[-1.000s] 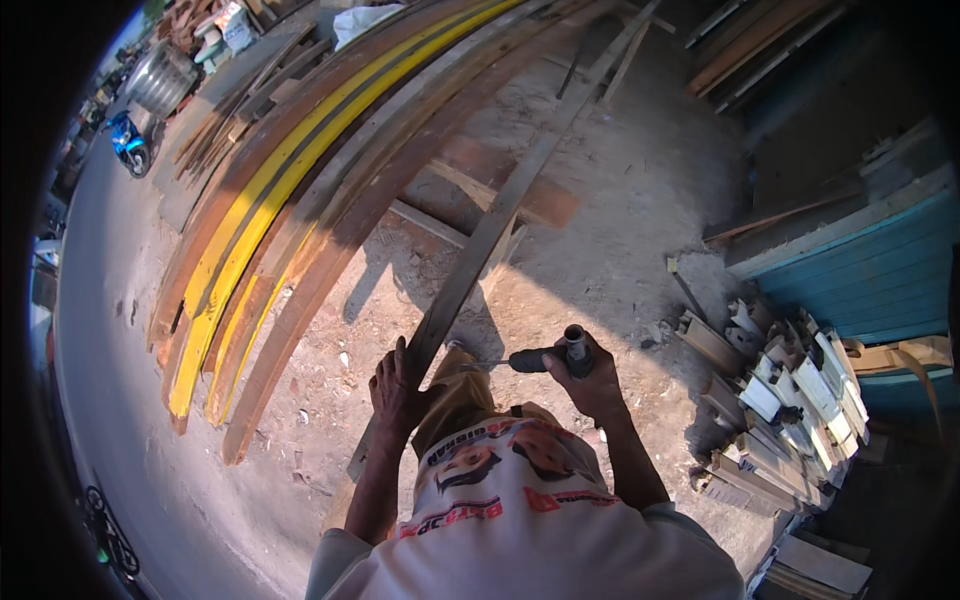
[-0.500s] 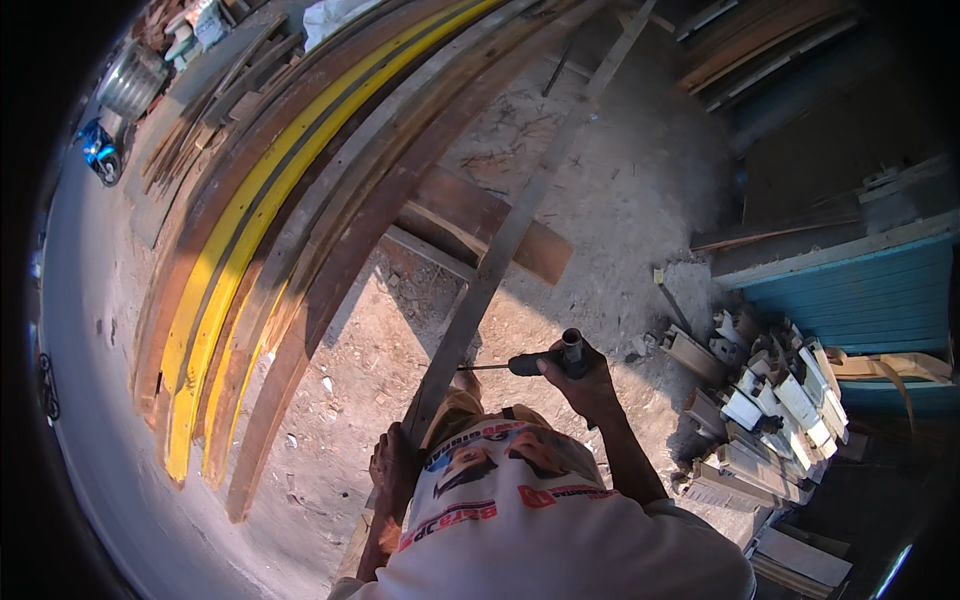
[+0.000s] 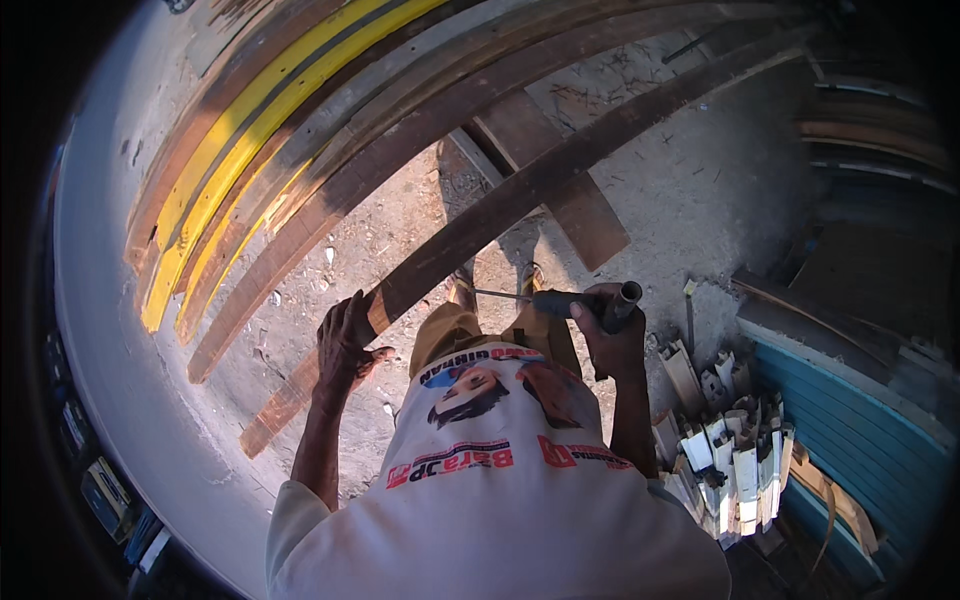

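Observation:
A long brown wooden plank (image 3: 520, 195) slants from the upper right down to the lower left in front of me. My left hand (image 3: 345, 335) lies across it near its lower-left end, thumb stretched away from the fingers over the near edge. In my right hand (image 3: 605, 325) is a dark drill-like tool (image 3: 560, 303) with a round, hollow-looking end turned up. Its long thin metal bit points left, towards the plank, and appears apart from it. Part of the tool's body is hidden by my fingers.
Long beams (image 3: 300, 180), some painted yellow, lie side by side at the left. A short wide board (image 3: 590, 225) lies crosswise under the plank. White-edged offcuts (image 3: 740, 455) are heaped at the right, near a blue slatted wall (image 3: 850, 420). A grey road (image 3: 130, 370) runs along the left.
The view has turned, so the plank now lies more crosswise and its lower end shows. My left thumb has spread away from its fingers. The tool stays in my right hand.

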`<state>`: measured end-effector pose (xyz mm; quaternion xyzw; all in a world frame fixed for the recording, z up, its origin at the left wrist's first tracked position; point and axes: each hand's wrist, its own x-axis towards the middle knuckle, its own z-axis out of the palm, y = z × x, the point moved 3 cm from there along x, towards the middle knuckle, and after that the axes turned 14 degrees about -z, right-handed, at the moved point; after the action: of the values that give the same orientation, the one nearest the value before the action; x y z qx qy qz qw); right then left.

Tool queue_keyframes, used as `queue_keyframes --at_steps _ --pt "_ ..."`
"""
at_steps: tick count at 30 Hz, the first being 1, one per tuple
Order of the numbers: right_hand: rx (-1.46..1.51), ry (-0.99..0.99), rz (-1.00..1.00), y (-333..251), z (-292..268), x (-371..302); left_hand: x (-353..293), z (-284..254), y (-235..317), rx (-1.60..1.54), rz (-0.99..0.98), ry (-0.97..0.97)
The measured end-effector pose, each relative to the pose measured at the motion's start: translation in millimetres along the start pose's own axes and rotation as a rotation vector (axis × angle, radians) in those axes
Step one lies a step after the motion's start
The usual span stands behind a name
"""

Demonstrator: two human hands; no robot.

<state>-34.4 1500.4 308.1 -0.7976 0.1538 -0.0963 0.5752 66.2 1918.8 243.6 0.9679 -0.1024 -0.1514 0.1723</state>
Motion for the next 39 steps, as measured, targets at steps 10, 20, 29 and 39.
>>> queue_keyframes --at_steps 10,20,29,39 --pt "0.031 -0.211 -0.133 39.5 -87.5 41.1 -2.4 62.2 11.6 0.364 -0.301 0.259" --pt "-0.061 -0.383 -0.291 19.2 -118.2 86.8 6.4 69.0 23.8 -0.069 -0.333 -0.553" --pt "0.161 -0.486 -0.287 -19.0 -70.5 65.0 1.4 79.4 10.6 -0.217 -0.322 -0.416" --pt "0.217 -0.702 -0.308 -58.5 36.6 61.5 -54.1 -90.4 166.7 -1.165 0.292 0.101"
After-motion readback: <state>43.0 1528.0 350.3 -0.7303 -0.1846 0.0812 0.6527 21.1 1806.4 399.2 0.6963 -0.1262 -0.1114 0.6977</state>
